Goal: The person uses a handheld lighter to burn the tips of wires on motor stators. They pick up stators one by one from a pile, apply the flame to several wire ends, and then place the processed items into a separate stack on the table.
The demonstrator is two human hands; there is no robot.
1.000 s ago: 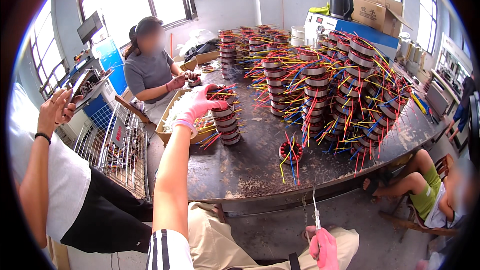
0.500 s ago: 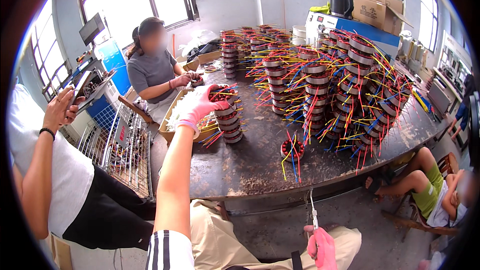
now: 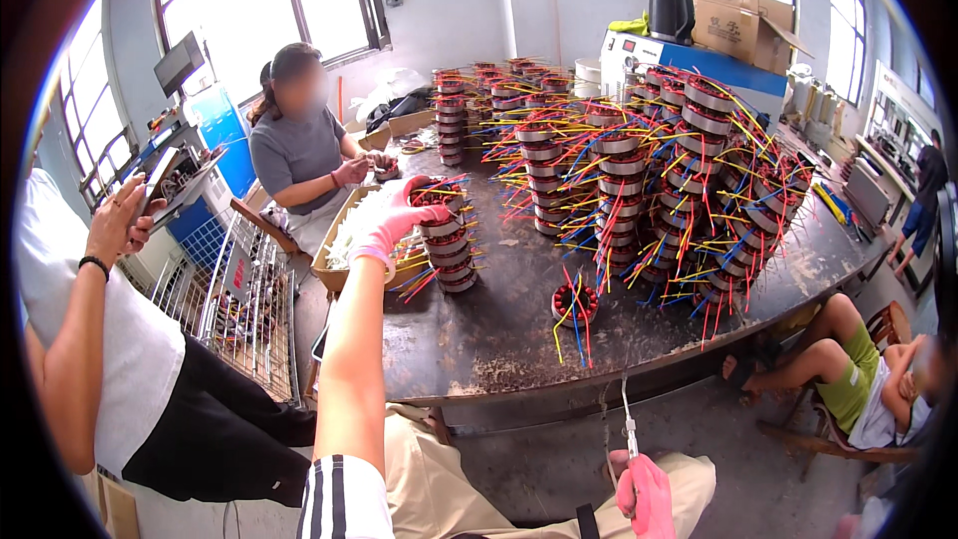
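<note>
At table's left side, left hand (image 3: 392, 220): pink glove, same spot as one second ago, still atop short stack (image 3: 454, 258).
Lower right, right hand (image 3: 651, 499): pink glove, still low over lap, same slim tool (image 3: 631, 429) as before.
Seated person (image 3: 883, 414) at right: arms now folded, lower one second ago.
Standing person (image 3: 925, 190), far right: dark clothes, more in view now.
Left fingers (image 3: 431, 213): clamped on top ring (image 3: 451, 199), thumb across near side, others partly hidden.
Short stack: upright on table, directly under left fingers; red windings, grey rims, coloured leads sticking out.
Single ring (image 3: 576, 305): on table, right of short stack, leads trailing toward near edge.
Right fingers: closed round slim tool, thin rod pointing up, well apart from short stack.
Table (image 3: 469, 364): dark, scuffed, near edge worn.
Room left: person with phone (image 3: 155, 180), wire basket (image 3: 244, 309), co-worker (image 3: 299, 155) seated behind carton (image 3: 332, 278) of white pieces, hands together.
Room right: tall stacks (image 3: 621, 186) crowding table, blue-and-white machine (image 3: 748, 82) behind, with black kettle (image 3: 669, 10) and cardboard box (image 3: 723, 22) on top.
</note>
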